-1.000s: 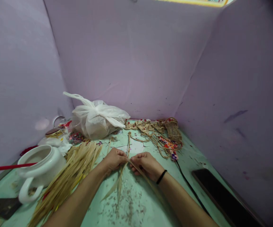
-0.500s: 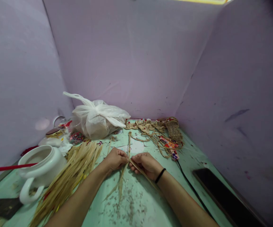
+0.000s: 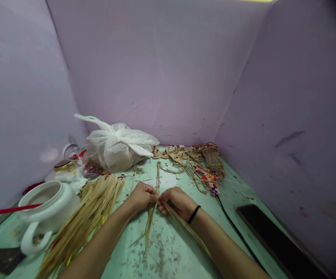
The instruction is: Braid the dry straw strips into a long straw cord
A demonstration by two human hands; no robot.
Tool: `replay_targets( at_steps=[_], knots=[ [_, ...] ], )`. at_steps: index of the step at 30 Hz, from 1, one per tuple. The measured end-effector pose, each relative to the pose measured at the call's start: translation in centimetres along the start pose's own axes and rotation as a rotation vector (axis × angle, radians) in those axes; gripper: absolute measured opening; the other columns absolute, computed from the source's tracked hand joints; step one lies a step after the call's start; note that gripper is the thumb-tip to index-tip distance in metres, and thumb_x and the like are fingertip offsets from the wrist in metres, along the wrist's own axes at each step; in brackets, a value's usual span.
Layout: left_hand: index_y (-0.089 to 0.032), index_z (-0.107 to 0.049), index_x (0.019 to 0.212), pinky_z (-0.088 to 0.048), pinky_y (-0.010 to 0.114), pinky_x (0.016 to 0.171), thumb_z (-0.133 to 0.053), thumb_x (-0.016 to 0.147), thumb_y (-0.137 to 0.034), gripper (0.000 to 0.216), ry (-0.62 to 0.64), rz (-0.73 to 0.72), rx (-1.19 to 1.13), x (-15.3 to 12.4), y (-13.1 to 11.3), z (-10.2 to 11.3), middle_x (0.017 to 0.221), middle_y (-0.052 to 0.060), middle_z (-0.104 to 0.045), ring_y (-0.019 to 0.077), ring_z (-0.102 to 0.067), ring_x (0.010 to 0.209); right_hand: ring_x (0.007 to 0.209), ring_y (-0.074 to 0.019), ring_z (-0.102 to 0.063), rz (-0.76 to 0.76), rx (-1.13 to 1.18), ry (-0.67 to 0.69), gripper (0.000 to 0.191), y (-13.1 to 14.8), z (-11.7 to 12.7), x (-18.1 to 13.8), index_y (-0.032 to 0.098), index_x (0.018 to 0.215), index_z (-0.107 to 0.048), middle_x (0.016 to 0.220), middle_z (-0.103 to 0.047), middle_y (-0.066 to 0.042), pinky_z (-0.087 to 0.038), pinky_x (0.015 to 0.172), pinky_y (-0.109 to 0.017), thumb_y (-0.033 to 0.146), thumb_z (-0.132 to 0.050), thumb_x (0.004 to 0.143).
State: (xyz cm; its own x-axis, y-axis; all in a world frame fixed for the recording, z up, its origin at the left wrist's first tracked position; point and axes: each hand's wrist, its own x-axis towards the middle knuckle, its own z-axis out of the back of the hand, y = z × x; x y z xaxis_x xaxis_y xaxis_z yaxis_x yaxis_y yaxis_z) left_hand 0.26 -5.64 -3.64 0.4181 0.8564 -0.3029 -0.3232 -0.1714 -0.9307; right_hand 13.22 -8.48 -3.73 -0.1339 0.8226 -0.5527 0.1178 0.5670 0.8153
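My left hand and my right hand meet at the middle of the pale green table, both closed in a pinch on dry straw strands. A thin braided straw cord runs away from my fingers toward the back wall. Loose strand ends trail from my hands toward me over the table. A black band sits on my right wrist.
A pile of straw strips lies at left beside a white ceramic pot with a red stick. A tied white plastic bag, a bead jar, woven straw pieces, a black cable and a dark phone surround them. Purple walls enclose the table.
My hands have stayed pinched together on the strands with small finger shifts. The loose ends under my right hand have swung toward the right. The view has drifted slightly.
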Motion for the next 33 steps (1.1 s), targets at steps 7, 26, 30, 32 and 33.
replay_targets(
  at_steps=[7,26,30,32,33],
  knots=[
    [-0.012,-0.052,0.050,-0.014,0.020,0.037,-0.049,0.050,-0.022,0.010,0.015,-0.004,0.024,-0.2,-0.1,0.2,0.034,-0.006,-0.035,0.0032,-0.023,0.032,0.028,-0.0026,-0.030,0.140,-0.188,-0.052,0.013,0.2,0.1,-0.2,0.011,0.046,-0.049,0.036,-0.042,0.004,-0.018,0.027,-0.015,0.006,-0.046,0.057],
    [-0.012,-0.056,0.051,-0.027,0.021,0.043,-0.049,0.057,-0.020,0.012,-0.038,0.068,0.590,-2.1,-2.3,-0.5,0.046,0.002,-0.049,0.0093,-0.040,0.042,0.027,-0.0014,-0.018,0.168,-0.267,-0.012,0.013,-0.3,0.1,0.1,0.015,0.044,-0.042,0.030,-0.028,0.009,-0.008,0.032,-0.020,0.014,-0.046,0.056],
    [-0.013,-0.064,0.070,-0.034,0.025,0.054,-0.047,0.060,-0.016,0.020,-0.256,-0.039,0.934,-3.8,-2.5,-3.6,0.069,0.010,-0.061,0.0187,-0.055,0.065,0.029,-0.0018,-0.021,0.206,-0.200,-0.062,0.013,-0.7,0.1,0.4,0.016,0.043,-0.038,0.032,-0.029,0.008,-0.009,0.033,-0.019,0.013,-0.046,0.053],
    [-0.013,-0.064,0.070,-0.035,0.026,0.056,-0.049,0.060,-0.017,0.018,-0.223,-0.057,0.967,-4.1,-2.8,-3.7,0.071,0.011,-0.062,0.0200,-0.056,0.068,0.029,-0.0021,-0.022,0.210,-0.176,-0.061,0.012,-0.7,0.2,0.3,0.015,0.044,-0.039,0.032,-0.030,0.008,-0.010,0.033,-0.019,0.013,-0.046,0.053],
    [-0.013,-0.064,0.066,-0.035,0.025,0.054,-0.051,0.061,-0.021,0.016,-0.182,-0.050,0.929,-4.0,-3.0,-3.4,0.067,0.010,-0.061,0.0190,-0.056,0.065,0.029,-0.0021,-0.022,0.201,-0.168,-0.044,0.011,-0.6,0.3,0.2,0.015,0.044,-0.041,0.032,-0.030,0.008,-0.010,0.033,-0.019,0.014,-0.047,0.053]
  ],
)
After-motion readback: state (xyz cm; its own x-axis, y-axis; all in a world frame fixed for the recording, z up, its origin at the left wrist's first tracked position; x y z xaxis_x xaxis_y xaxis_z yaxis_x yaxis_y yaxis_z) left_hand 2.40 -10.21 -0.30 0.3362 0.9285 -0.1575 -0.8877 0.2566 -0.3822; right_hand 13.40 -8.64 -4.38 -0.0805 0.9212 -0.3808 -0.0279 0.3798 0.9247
